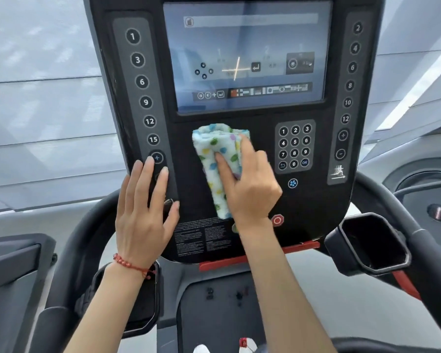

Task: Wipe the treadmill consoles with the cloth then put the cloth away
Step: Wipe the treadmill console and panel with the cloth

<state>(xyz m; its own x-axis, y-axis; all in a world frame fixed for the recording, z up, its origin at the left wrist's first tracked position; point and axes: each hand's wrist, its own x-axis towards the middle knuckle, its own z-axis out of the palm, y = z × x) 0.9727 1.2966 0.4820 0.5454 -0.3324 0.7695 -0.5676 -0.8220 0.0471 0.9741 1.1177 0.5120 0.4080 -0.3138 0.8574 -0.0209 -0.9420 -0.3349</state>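
A black treadmill console (313,207) fills the view, with a lit screen (247,54) on top and button strips at both sides. My right hand (250,189) presses a folded white cloth with coloured dots (214,151) flat against the console's middle panel, just below the screen and left of the number keypad (294,147). My left hand (145,207), fingers spread, rests flat on the console's lower left edge over the left button strip, holding nothing. A red bead bracelet is on the left wrist.
A red stop button (277,220) sits just right of my right wrist. Black cup holders (372,244) flank the console at right and left. Curved handlebars run along both sides. A spray bottle top (245,343) shows at the bottom edge. Another machine stands at far right.
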